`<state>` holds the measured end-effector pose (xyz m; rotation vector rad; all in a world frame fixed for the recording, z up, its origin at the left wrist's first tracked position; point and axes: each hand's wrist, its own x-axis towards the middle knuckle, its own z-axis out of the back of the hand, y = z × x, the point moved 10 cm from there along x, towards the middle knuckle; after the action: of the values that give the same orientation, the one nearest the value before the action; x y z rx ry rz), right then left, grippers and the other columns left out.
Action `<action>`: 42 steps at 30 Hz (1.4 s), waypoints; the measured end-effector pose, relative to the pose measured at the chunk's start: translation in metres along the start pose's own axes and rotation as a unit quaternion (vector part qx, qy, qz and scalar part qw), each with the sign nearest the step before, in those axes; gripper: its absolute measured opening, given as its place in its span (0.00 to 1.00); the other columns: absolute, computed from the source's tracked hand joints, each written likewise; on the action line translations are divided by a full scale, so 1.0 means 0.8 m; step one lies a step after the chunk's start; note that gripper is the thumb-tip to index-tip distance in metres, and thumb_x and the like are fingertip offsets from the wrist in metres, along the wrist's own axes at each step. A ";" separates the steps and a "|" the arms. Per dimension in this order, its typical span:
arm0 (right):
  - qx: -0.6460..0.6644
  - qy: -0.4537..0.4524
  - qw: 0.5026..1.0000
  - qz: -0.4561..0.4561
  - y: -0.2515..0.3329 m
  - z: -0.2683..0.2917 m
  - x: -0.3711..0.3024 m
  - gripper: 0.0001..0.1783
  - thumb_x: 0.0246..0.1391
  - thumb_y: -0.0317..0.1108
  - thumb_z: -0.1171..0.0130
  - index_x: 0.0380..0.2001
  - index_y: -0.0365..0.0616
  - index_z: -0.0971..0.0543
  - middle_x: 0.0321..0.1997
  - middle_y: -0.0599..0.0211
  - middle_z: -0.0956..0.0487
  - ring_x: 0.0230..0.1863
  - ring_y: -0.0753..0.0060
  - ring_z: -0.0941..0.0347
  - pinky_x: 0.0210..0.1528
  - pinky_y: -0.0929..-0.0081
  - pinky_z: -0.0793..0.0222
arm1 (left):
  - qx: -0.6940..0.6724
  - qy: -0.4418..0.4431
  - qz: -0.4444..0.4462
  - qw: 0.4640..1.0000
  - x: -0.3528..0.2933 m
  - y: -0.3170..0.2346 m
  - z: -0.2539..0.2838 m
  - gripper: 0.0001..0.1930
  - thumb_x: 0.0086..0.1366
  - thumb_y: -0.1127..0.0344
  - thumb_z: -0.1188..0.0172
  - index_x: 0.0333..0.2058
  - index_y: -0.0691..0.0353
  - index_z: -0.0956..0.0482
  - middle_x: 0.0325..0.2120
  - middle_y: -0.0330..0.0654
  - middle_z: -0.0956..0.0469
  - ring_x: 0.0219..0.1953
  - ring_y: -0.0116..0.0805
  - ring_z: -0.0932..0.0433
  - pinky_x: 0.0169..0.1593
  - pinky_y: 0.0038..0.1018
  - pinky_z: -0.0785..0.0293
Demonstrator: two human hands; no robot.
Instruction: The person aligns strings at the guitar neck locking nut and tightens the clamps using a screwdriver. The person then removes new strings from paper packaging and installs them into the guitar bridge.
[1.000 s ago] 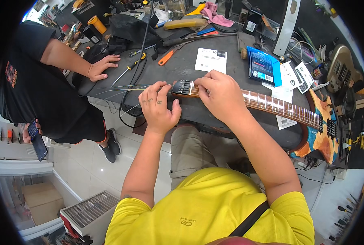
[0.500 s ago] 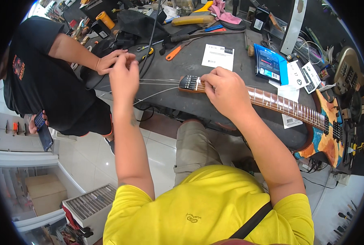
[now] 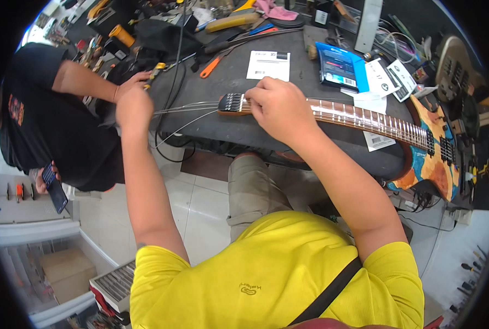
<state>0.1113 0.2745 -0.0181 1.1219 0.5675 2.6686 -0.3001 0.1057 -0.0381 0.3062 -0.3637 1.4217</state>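
Head view: right hand, fingers drawn together, touches the guitar's left end; left hand's grip beside a yellow-black handle is unclear.

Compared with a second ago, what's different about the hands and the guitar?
The left hand left the guitar head and moved left, close to the other person's hand. I can't tell if it holds anything. The whole view shifted a little too.

The right hand stayed by the top of the neck, the guitar stayed put, and the other person kept the phone.
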 end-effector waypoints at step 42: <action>-0.070 -0.012 0.997 0.009 -0.036 0.018 -0.023 0.04 0.53 0.33 0.34 0.27 0.45 0.16 0.34 0.63 0.20 0.41 0.55 0.19 0.47 0.56 0.25 | -0.058 0.144 0.057 0.986 0.205 -0.362 -0.088 0.06 0.75 0.71 0.43 0.42 0.69 0.26 0.41 0.60 0.20 0.46 0.66 0.22 0.49 0.52 0.26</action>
<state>0.1355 0.2983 -0.0328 1.1217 0.3618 2.6585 0.0097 0.2463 -0.0303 -0.0171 -0.2277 1.5260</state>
